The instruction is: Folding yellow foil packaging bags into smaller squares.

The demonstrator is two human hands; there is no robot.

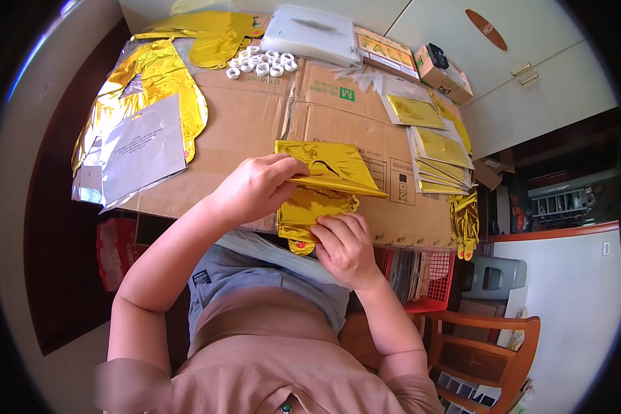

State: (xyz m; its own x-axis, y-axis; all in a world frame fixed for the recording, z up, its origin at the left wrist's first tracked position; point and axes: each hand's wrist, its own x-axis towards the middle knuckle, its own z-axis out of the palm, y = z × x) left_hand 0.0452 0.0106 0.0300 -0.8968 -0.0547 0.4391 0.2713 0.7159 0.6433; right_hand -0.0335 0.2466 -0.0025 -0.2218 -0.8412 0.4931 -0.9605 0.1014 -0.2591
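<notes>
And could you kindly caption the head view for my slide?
Left hand holds folded gold foil, right hand touching its near part, over cardboard.

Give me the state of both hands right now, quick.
Left hand: closed, pinching the folded edge of a shiny gold foil sheet.
Right hand: fingers laid on the sheet's lower part; whether it grips cannot be told.
</notes>
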